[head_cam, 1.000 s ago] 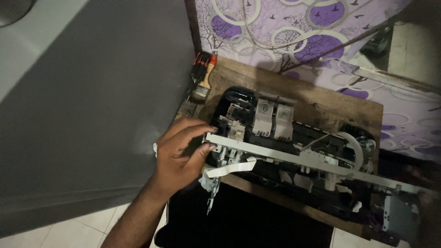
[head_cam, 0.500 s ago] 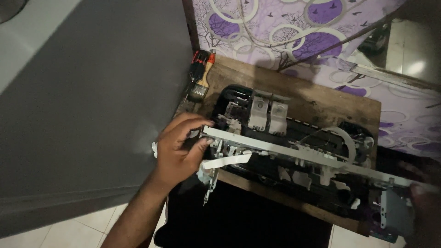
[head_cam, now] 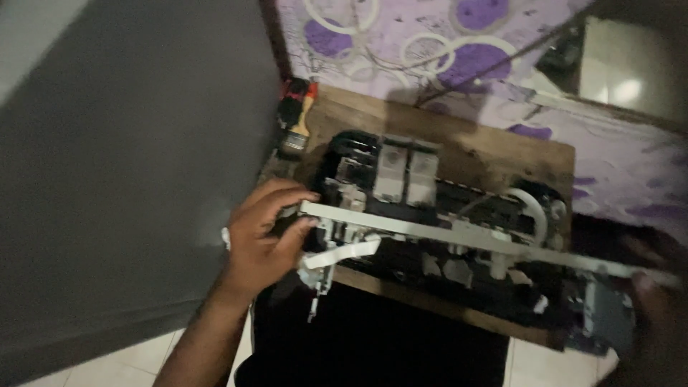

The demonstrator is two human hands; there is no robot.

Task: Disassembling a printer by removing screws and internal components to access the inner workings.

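Clearly, the left hand (head_cam: 261, 240) is pinching the left end of a long metal rail (head_cam: 459, 240) on the printer mechanism (head_cam: 430, 215), lying on the wooden bench (head_cam: 494, 154). Right hand (head_cam: 656, 315) is blurring at the right end, grip unclear. Rail looks stiff, light; ends seem safest.

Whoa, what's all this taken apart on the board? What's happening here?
A person is holding an opened-up printer mechanism that rests on a wooden board. The left hand grips the left end of a long metal rail that crosses the mechanism. The right hand, dim and blurred at the picture's edge, is at the rail's other end. A small brush lies at the board's far left corner, beside a purple patterned cloth.
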